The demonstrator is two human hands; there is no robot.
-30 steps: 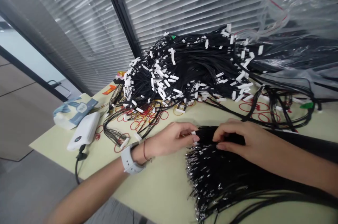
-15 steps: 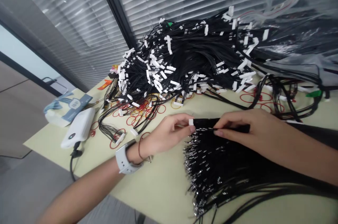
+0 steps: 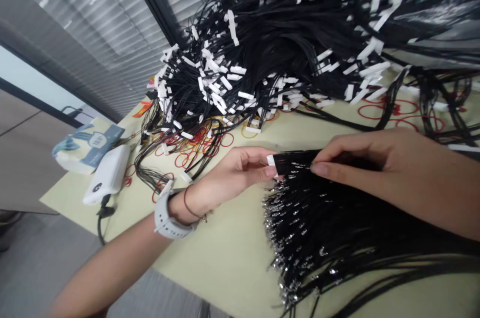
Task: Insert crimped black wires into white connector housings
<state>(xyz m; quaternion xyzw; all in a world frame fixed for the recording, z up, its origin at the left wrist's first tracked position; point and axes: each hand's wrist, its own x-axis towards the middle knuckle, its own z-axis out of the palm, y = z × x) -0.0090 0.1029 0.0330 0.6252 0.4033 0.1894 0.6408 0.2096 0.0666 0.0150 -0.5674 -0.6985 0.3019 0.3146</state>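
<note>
My left hand (image 3: pixel 245 170), with a grey watch on its wrist, pinches a small white connector (image 3: pixel 270 160) between thumb and fingers. Black wires (image 3: pixel 288 162) run from that connector to the right, lying above a fanned bundle of loose black wires (image 3: pixel 337 218). Silvery metal terminals (image 3: pixel 279 238) tip the left ends of this bundle. My right hand (image 3: pixel 360 163) is closed, thumb and forefinger pressed together on a thin black wire with a metal tip, a short way right of the connector. Its other fingers are partly hidden.
A big heap of black cables (image 3: pixel 285 43) with white connectors lies along the back of the pale table (image 3: pixel 210 253). Red and yellow rubber bands (image 3: pixel 198 143) are scattered before it. On the left are a white power bank (image 3: pixel 108 175) with a cord and a tissue pack (image 3: pixel 90 143).
The view has tilted down and come closer, so the heap stands higher in the picture. My right fingertips are slightly farther from the connector; my left hand keeps its hold on it.
</note>
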